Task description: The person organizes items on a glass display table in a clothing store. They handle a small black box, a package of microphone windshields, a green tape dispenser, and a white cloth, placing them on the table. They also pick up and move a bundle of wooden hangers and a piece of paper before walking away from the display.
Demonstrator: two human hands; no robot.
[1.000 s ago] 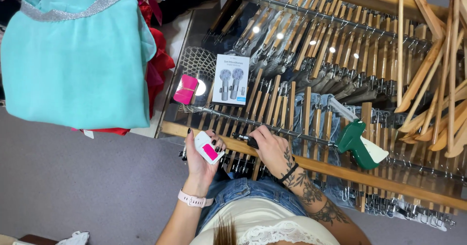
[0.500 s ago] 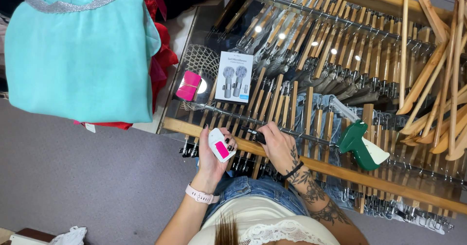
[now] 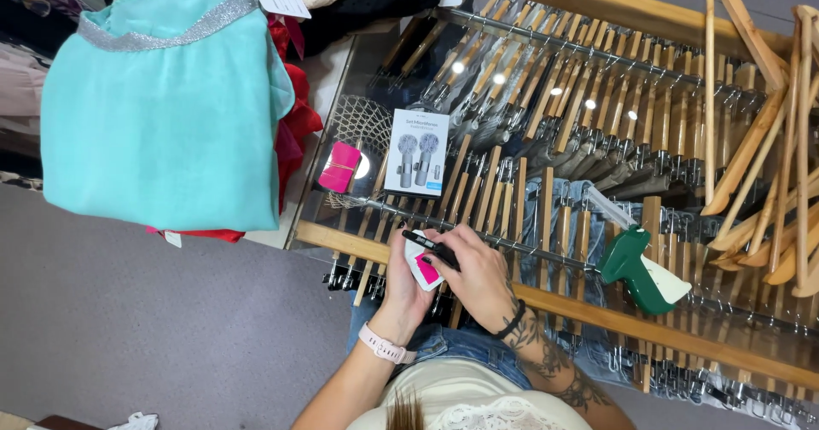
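My left hand (image 3: pixel 408 293) holds a small white tag with a pink patch (image 3: pixel 423 271) just above the front wooden edge of a glass counter (image 3: pixel 320 235). My right hand (image 3: pixel 478 270) grips a black pen (image 3: pixel 424 243) whose tip rests over the tag. Both hands are pressed together. A pale pink watch band sits on my left wrist and a dark band on my tattooed right wrist.
Rows of wooden clip hangers (image 3: pixel 546 114) lie on the counter. A green tagging gun (image 3: pixel 636 268) lies to the right, a white boxed item (image 3: pixel 416 152) and a pink bundle (image 3: pixel 339 166) behind my hands. A turquoise garment (image 3: pixel 162 114) hangs at left over grey floor (image 3: pixel 145 328).
My right hand left the counter and came over to the tag with the black pen. My left hand tilted the tag flatter under the pen.
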